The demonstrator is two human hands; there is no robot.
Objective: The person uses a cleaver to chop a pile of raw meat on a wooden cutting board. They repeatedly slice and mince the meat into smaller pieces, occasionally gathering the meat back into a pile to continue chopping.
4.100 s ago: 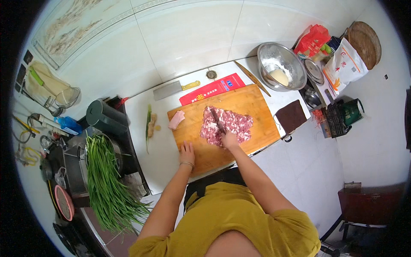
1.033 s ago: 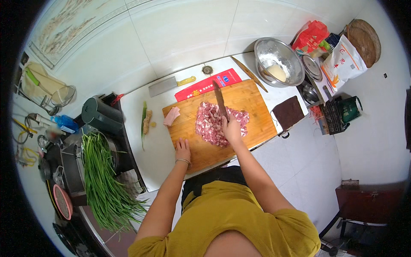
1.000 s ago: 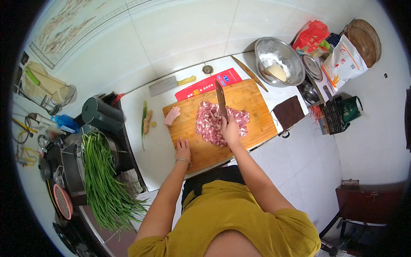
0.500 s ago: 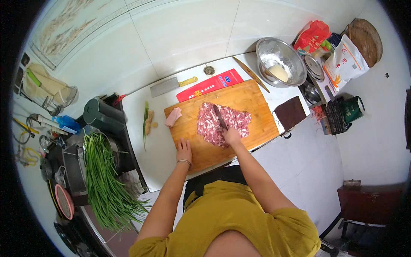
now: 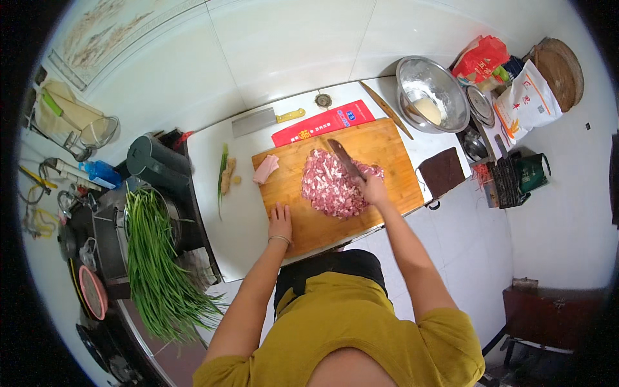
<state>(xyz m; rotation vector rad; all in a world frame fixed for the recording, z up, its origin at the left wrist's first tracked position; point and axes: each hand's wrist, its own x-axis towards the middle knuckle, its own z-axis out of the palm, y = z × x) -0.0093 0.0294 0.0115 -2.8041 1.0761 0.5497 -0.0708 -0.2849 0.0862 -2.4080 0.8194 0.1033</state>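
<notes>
Chopped meat (image 5: 330, 187), pink with white bits of fat, lies heaped on a wooden cutting board (image 5: 387, 145). My right hand (image 5: 373, 191) is closed round the handle of a knife (image 5: 347, 159), whose dark blade slants over the right part of the heap. The handle itself is mostly hidden in my fist. Flat on the board's left edge rests my left hand (image 5: 280, 224), fingers spread, holding nothing. Above it, near the board's far left corner, is a pale pink piece of meat (image 5: 265, 169).
Behind the board lie a cleaver (image 5: 255, 122), a red flat box (image 5: 322, 124) and a wooden stick (image 5: 385, 109). A steel bowl with dough (image 5: 427, 111) stands far right. Ginger (image 5: 227, 175) and a green onion (image 5: 222, 174) are at left, long green leaves (image 5: 158, 271) beyond.
My right hand has moved right with the knife, and the blade now slants across the heap's right side. My left hand stays on the board. The whole view has shifted slightly.
</notes>
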